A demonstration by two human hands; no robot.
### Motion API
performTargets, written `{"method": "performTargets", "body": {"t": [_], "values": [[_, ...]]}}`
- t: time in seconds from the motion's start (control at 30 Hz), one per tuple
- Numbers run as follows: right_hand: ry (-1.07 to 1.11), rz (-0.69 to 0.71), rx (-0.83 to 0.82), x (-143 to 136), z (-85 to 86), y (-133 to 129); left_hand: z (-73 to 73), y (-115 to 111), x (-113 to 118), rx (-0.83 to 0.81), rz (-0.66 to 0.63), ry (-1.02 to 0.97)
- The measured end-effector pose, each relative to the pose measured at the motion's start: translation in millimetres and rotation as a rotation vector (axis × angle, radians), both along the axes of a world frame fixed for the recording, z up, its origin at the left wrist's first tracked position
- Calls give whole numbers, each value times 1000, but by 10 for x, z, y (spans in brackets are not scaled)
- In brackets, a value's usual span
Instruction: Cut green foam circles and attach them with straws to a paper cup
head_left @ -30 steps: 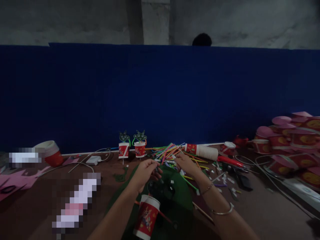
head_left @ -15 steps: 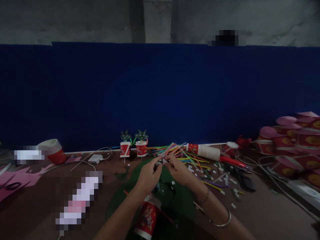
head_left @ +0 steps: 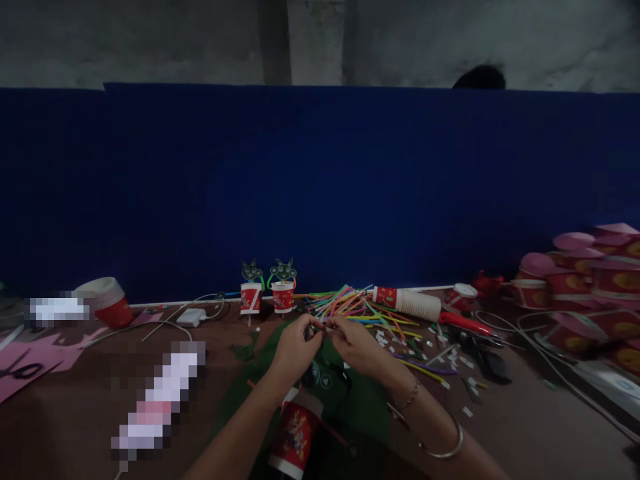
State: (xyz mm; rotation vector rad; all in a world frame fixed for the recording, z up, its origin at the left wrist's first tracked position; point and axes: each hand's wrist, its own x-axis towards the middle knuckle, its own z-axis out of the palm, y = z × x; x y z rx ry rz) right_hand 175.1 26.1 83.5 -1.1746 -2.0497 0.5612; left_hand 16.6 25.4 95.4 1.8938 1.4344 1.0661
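Note:
My left hand [head_left: 299, 343] and my right hand [head_left: 353, 343] meet above a dark green sheet [head_left: 235, 407], fingertips pinched together. Whatever small thing lies between them is mostly hidden, with only a pale speck showing. Below my wrists, a red patterned paper cup [head_left: 296, 433] lies tilted on the green sheet, a straw arm sticking out at its right. A small round paper piece with a paw mark [head_left: 326, 381] rests under my hands. Just beyond my fingers spreads a pile of coloured straws [head_left: 345, 301].
Two finished cup figures [head_left: 283, 297] stand at the back by the blue partition [head_left: 320, 187]. Stacked paper cups [head_left: 417, 305] lie right of the straws, near red-handled scissors [head_left: 465, 323] and white scraps [head_left: 450, 360]. Cup stacks [head_left: 565, 287] crowd the right; black scissors [head_left: 25, 370] lie left.
My fingertips have drawn closer together, and the white bit seen at my right fingers is now mostly covered. A dark head top behind the partition has shifted right.

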Motion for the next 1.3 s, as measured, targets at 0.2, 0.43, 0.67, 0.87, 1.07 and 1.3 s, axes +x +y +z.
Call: {"method": "performTargets", "body": {"t": [0.2, 0.43, 0.67, 0.87, 1.07, 1.3], "values": [[31, -40, 65, -38, 22, -19, 8, -19, -2, 69, -24, 41], [378, -26, -138, -97, 49, -32, 124, -139, 16, 115, -65, 6], [508, -59, -287, -100, -24, 59, 161, -148, 3, 15, -74, -356], [-326, -408, -17, 60, -225, 215, 126, 37, -111, -363, -149, -885], [-490, -440, -14, 60, -296, 214, 30, 88, -60, -657, -184, -990], [-240, -447, -8, 42, -234, 217, 4, 60, -14, -685, -174, -932]]}}
